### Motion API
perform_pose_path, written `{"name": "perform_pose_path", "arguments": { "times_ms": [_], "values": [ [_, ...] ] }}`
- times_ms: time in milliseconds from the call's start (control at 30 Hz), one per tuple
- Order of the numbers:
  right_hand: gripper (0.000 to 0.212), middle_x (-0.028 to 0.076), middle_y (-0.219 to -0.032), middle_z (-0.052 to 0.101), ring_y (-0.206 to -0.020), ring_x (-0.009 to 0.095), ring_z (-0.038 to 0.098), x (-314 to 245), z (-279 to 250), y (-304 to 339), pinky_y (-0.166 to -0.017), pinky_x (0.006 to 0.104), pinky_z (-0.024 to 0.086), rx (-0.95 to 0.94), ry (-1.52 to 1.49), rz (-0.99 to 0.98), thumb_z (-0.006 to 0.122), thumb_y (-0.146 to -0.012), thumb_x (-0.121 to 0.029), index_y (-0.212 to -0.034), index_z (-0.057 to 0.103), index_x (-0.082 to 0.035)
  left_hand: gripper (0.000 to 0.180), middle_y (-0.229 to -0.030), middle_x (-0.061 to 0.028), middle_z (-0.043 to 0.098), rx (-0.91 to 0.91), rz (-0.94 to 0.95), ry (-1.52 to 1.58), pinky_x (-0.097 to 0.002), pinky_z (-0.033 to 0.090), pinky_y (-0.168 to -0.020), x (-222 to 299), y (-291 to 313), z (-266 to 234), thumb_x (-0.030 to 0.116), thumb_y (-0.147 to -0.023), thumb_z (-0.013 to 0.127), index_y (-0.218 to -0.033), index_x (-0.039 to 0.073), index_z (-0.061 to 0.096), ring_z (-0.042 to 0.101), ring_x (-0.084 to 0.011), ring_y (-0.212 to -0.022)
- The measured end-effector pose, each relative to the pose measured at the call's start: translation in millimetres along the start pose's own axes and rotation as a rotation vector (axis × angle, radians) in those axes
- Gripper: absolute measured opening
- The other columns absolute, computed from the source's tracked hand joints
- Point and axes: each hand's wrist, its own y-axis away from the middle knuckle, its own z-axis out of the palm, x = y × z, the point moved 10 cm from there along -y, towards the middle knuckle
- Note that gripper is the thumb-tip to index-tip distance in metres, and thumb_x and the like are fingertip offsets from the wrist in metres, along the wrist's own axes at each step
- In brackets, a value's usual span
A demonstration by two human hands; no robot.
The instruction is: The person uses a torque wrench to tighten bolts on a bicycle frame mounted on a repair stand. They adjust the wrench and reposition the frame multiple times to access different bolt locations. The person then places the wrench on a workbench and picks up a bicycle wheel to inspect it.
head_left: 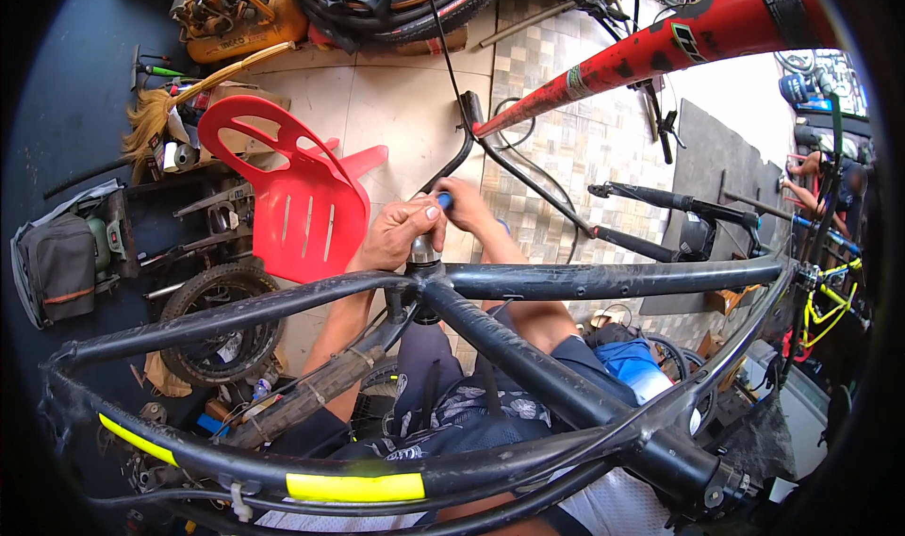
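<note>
Black metal bicycle frame [613, 280] spans the foreground; short silver metal post [424, 252] rises from it, seemingly seated already. Right hand [469, 206] grasps small blue cylinder [445, 199] just above; left hand [400, 231] bunched alongside, grip unclear. Work up there looks unfinished.

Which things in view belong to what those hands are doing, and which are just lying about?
Part of the work, judging by the hands:
- small blue item, between left hand and right hand
- black bicycle frame, just below them

Apparently just lying about:
- red chair
- broom
- grey bag
- orange compressor
</note>
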Motion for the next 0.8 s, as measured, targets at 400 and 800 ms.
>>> {"name": "perform_pose_path", "arguments": {
  "times_ms": [400,800],
  "values": [
    [0.020,0.010,-0.092,0.067,-0.098,0.035,0.062,-29,-180,96,-0.091,0.0463,0.046,0.209,0.492,-0.018,0.069,-0.076,-0.004,-0.094,0.069,-0.011,0.054,-0.064,-0.0031,0.052,-0.046,0.136,0.666,-0.0476,0.028,-0.122,-11,-11,9,0.026,-0.100,0.041,-0.049,0.015,0.049,0.056,-0.0208,-0.095],
    [0.043,0.014,-0.103,0.067,-0.102,0.037,0.064,57,-46,27,-0.089,0.0460,0.051,-0.064,0.244,0.170,0.091,-0.069,-0.026,-0.104,0.069,-0.013,0.048,-0.070,-0.0036,0.059,-0.015,0.060,0.155,-0.0353,0.041,-0.092,3,-2,1,0.026,-0.106,0.050,-0.064,0.004,0.061,0.053,-0.0174,-0.083]
  ]
}}
